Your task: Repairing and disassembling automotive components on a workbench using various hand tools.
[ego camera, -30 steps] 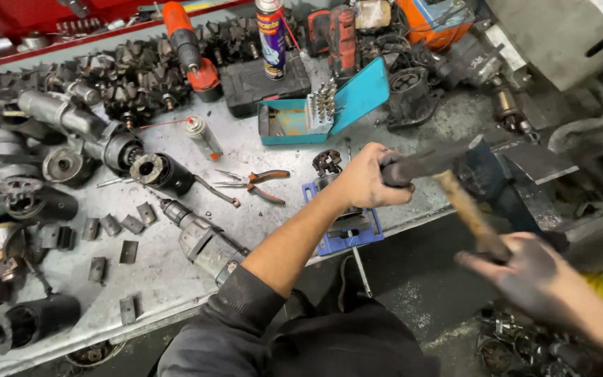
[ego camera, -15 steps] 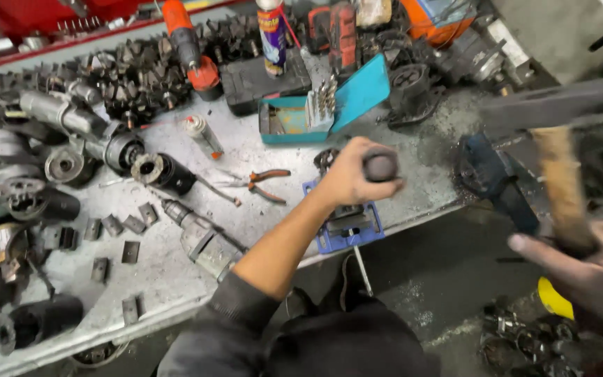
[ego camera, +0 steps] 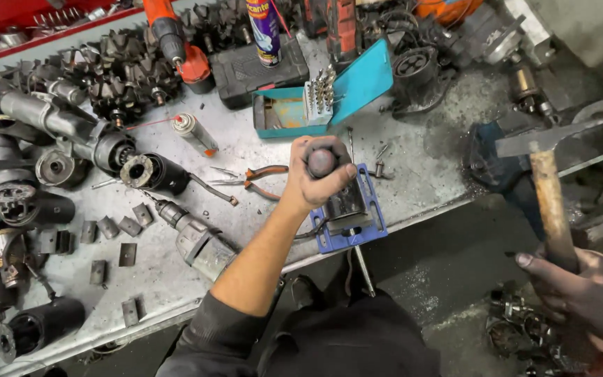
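Steadying a punch upright over a blue vise while a hammer is raised.
Left hand [ego camera: 315,178] grips the punch [ego camera: 321,162] above the vise [ego camera: 347,213] at the table [ego camera: 413,160] edge; right hand [ego camera: 581,293] clasps the hammer [ego camera: 549,188] handle.

This is a repair workshop, the grimy sort where motors get stripped down. A metal bench [ego camera: 413,174] runs across the room, its top scratched, stained and dusted with filings. Greasy motor parts [ego camera: 116,66] crowd its far edge, with cylindrical housings [ego camera: 57,122] and small metal blocks [ego camera: 109,227] spread along the near side. Hand tools lie loose among them: pliers [ego camera: 263,180], a red drill [ego camera: 172,42], a spray can [ego camera: 264,31], and an open teal case [ego camera: 329,94] of bits. A small blue vise [ego camera: 350,213] sits at the bench edge. A hammer [ego camera: 546,188] is raised on the right. The concrete floor [ego camera: 455,265] below is dark with dirt and scrap.
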